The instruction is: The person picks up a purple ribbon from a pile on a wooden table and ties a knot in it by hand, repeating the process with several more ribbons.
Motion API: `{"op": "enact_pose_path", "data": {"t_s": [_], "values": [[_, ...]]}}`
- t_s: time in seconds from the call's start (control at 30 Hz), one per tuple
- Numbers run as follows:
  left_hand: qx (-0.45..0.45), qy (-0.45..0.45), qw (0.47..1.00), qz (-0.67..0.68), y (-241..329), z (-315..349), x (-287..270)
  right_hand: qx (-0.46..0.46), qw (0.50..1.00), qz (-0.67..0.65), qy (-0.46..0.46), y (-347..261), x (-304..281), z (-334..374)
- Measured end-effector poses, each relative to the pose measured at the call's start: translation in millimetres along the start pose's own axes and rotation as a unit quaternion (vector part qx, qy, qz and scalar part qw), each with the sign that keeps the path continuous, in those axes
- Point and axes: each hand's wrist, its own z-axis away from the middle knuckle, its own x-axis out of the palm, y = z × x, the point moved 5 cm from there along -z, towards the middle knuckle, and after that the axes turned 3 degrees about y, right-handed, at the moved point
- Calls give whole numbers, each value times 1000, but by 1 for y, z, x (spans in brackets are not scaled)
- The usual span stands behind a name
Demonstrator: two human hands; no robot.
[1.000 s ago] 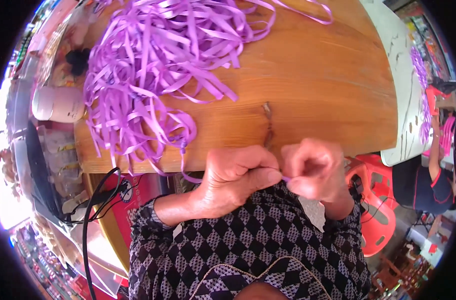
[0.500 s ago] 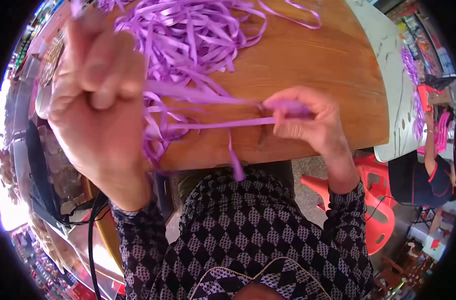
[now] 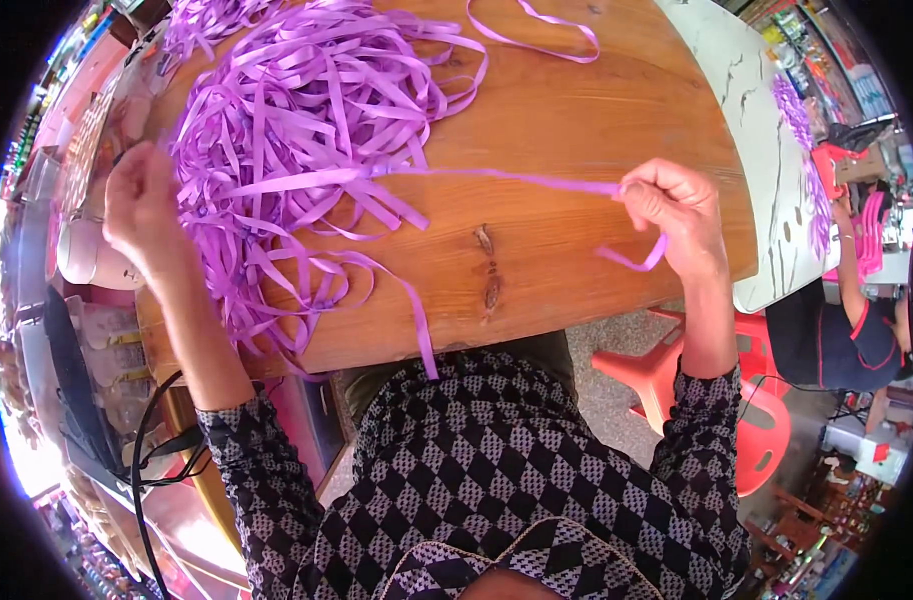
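A large tangled heap of purple ribbon (image 3: 307, 100) lies on the left half of the wooden table. My right hand (image 3: 682, 215) pinches a single ribbon strand (image 3: 517, 180) between thumb and fingertips, over the right side of the table. The strand stretches almost straight leftward to the heap, and its short tail curls below the hand. At the heap's left edge, my left hand (image 3: 142, 205) is raised with its fingers curled in. It is slightly blurred, and whatever may be inside it is hidden. One loose ribbon end hangs over the table's near edge.
A white marbled surface (image 3: 722, 75) adjoins the wooden table (image 3: 597, 120) on the right, with more purple ribbon (image 3: 817, 200) at its far side. A red plastic chair (image 3: 762, 430) stands below right. Another person (image 3: 842, 340) works at the far right. A black cable (image 3: 142, 470) runs at lower left.
My left hand has dropped away from the camera to the heap's left edge. My right hand has moved right, drawing the strand out longer between itself and the heap.
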Motion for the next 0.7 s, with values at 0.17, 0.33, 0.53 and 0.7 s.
{"op": "enact_pose_path", "data": {"t_s": [0.17,0.33,0.53,0.7], "values": [[261,-130,939,-185,102,90,101,105,989,57,-91,-19,57,19],[-153,-461,841,239,94,170,157,-87,990,39,-106,-45,78,25],[-446,-423,750,243,56,173,124,13,998,-1,-59,-12,36,27],[-550,-303,651,426,46,167,117,12,999,33,19,8,46,41]]}}
